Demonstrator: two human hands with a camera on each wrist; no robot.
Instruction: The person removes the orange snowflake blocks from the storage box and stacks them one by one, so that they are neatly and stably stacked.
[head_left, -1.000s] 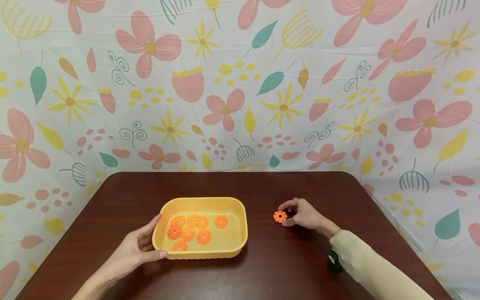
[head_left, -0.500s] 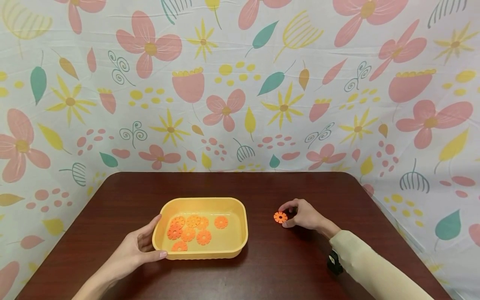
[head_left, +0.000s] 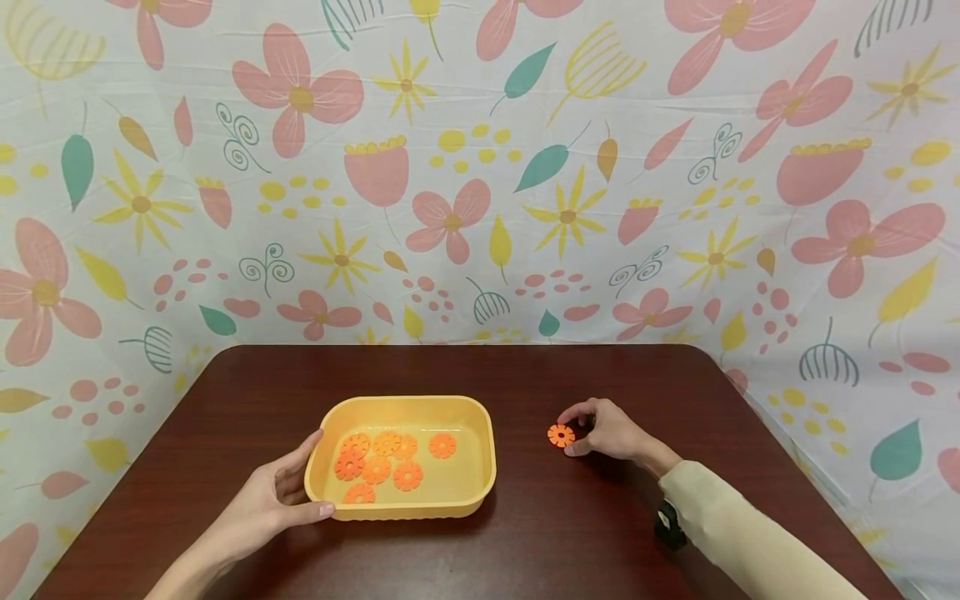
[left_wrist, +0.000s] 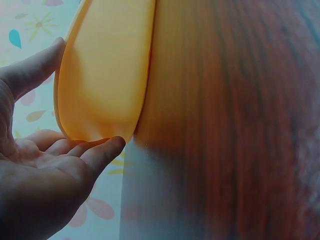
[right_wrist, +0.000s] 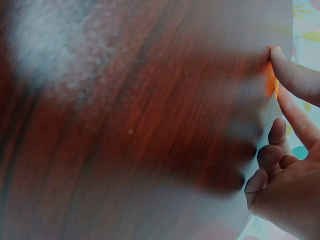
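Observation:
In the head view, a yellow plastic tub [head_left: 480, 467] stands on the table with several orange notched discs [head_left: 442, 446] lying in it, some overlapping. My left hand [head_left: 258, 500] grips the tub's left end, thumb on the near rim and fingers against the far left side. The left wrist view shows that hand [left_wrist: 45, 160] around the rounded end of the tub [left_wrist: 107, 60]. Right of the tub, my right hand [head_left: 609, 432] pinches one orange notched disc [head_left: 551, 434] between thumb and index finger. In the right wrist view the disc [right_wrist: 273, 82] shows edge-on, its underside hidden.
The dark brown wooden table [head_left: 517, 558] has rounded far corners. A white curtain [head_left: 465, 108] with printed flowers hangs behind it and along both sides. A black band [head_left: 667, 525] sits on the right wrist below a light sleeve [head_left: 750, 533].

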